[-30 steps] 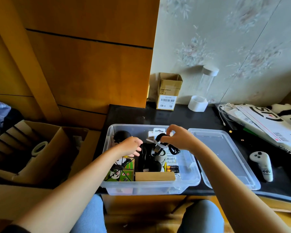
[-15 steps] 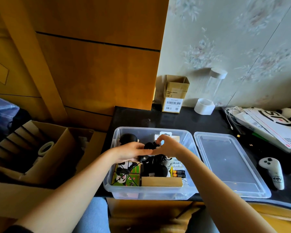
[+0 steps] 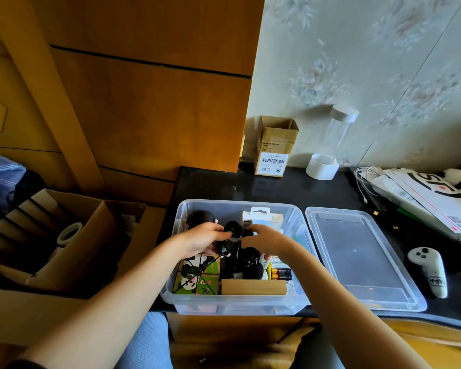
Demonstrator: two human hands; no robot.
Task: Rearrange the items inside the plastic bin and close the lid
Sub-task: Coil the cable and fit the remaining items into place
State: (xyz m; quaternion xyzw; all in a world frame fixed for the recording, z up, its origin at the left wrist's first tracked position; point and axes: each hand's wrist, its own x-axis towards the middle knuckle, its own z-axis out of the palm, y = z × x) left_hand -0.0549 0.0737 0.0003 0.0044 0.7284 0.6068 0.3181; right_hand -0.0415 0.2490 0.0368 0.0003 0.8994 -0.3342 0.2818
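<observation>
Black desk (image 3: 277,190): lid (image 3: 357,257) beside bin (image 3: 237,304), controller (image 3: 427,271) right.

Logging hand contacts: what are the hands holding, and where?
Both the left hand and the right hand pinch a black cable bundle at its top, above the plastic bin.

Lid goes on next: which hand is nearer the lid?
Right. The right hand is in the bin beside the lid; the left hand is farther, toward the bin's left side.
</observation>
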